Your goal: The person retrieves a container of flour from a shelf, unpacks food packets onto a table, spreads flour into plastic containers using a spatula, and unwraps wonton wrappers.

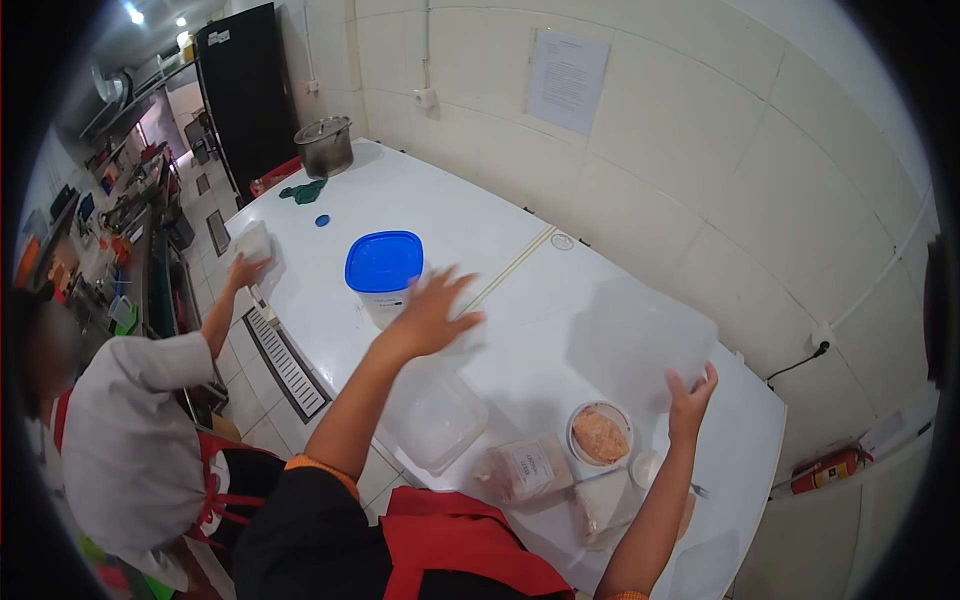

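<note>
My left hand (435, 312) is open, fingers spread, in front of a tub with a blue lid (385, 262); whether they touch I cannot tell. My right hand (690, 400) grips the near edge of a pale translucent plastic sheet or lid (655, 335), which casts a grey shadow on the table. Below it stands a round bowl (600, 434) of orange-pink, minced-looking food. A labelled plastic package (527, 468), a whitish wrapped block (603, 508) and a small white cup (646, 467) lie around the bowl. A clear plastic container (435, 412) rests near the table's front edge.
A co-worker (140, 440) at my left reaches toward a whitish package (254, 242) on the white table (500, 215). At the far end are a metal pot (325, 147), a green cloth (303, 192) and a small blue cap (322, 221). A wall runs along the back.
</note>
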`<action>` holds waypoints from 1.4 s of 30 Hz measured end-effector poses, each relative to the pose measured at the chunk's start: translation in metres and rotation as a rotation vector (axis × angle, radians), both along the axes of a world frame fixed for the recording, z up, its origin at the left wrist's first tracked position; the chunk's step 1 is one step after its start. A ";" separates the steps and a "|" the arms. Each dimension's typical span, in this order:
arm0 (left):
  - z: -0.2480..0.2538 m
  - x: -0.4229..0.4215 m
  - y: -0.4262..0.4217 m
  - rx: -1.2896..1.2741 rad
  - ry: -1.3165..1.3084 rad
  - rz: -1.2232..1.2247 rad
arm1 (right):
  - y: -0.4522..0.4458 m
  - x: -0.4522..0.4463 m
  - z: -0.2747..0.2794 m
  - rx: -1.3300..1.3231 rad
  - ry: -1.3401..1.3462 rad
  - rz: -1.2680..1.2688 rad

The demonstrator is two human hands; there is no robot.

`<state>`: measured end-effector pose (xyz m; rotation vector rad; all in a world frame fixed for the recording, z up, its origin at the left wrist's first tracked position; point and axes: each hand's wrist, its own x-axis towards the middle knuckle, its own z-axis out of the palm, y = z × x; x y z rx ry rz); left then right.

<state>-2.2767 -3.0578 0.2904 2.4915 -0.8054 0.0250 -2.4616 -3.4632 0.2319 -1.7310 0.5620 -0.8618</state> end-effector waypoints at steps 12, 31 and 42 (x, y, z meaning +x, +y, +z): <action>-0.147 -0.023 0.136 0.065 0.034 0.425 | -0.146 0.001 -0.119 0.466 0.491 -0.605; -0.032 -0.052 0.052 -0.584 -0.027 0.134 | 0.211 0.036 -0.066 -0.346 0.163 0.518; -0.145 -0.125 0.051 -0.084 0.901 0.184 | 0.072 -0.125 -0.038 0.377 0.178 0.183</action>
